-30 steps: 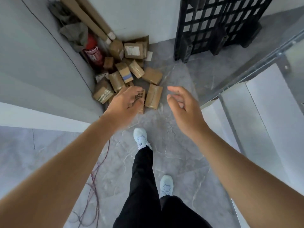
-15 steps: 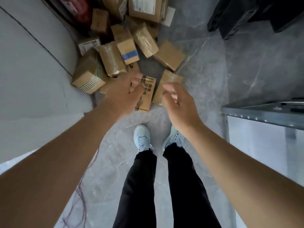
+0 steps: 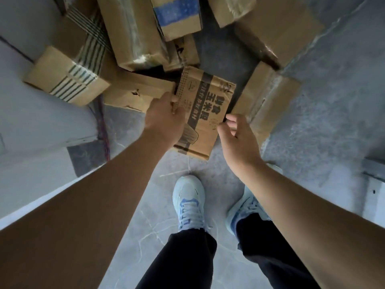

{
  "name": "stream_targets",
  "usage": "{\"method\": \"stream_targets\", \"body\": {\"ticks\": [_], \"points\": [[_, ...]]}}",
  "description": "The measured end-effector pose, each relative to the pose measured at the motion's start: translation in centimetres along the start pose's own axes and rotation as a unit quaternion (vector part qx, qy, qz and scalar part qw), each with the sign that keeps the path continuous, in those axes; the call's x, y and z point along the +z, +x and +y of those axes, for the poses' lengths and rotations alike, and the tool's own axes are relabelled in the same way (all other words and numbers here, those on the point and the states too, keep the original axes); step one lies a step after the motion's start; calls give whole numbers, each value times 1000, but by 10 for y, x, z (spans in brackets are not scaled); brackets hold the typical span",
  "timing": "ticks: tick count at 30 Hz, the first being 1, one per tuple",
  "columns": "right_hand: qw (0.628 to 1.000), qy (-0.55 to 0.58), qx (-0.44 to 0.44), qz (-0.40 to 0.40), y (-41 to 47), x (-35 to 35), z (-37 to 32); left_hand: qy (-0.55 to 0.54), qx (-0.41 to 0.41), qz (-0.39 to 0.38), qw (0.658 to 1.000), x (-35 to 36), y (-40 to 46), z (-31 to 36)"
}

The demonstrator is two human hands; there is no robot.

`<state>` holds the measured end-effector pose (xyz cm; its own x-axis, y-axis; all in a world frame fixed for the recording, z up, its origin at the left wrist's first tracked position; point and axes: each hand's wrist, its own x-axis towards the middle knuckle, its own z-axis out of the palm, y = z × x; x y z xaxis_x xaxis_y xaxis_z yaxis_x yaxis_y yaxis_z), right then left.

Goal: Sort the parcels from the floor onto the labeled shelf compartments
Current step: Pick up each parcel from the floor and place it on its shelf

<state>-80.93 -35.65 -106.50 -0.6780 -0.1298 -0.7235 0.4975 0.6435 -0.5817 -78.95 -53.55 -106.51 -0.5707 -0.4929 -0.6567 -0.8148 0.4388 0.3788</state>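
At the near edge of the pile, your left hand has now reached the printed parcel and grips its left side, while your right hand, fingers loosely apart, closes on its right edge, so lifting looks next.

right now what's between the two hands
In the head view, the printed box spans the gap: the left hand grips its left edge, and the right hand is at its right edge with curled fingers.
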Motion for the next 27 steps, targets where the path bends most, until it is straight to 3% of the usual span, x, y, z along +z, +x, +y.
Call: {"method": "stream_targets", "body": {"ticks": [5, 10, 14, 19, 23, 27], "points": [[995, 82, 64, 7, 14, 22, -5, 28, -8, 33, 999, 15, 6, -16], [981, 146, 127, -3, 9, 19, -15, -95, -83, 2, 992, 15, -11, -8], [978, 166, 124, 11, -15, 1, -26, -231, -169, -27, 958, -4, -37, 6], [969, 212, 126, 15, -64, -22, -46, -313, -248, -14, 917, -50, -77, 32], [925, 341, 160, 38, -101, -48, -63, -347, -234, -12, 908, -85, -110, 58], [906, 395, 149, 35, -135, -70, -88, -308, -158, -24, 938, -115, -140, 82]]}}
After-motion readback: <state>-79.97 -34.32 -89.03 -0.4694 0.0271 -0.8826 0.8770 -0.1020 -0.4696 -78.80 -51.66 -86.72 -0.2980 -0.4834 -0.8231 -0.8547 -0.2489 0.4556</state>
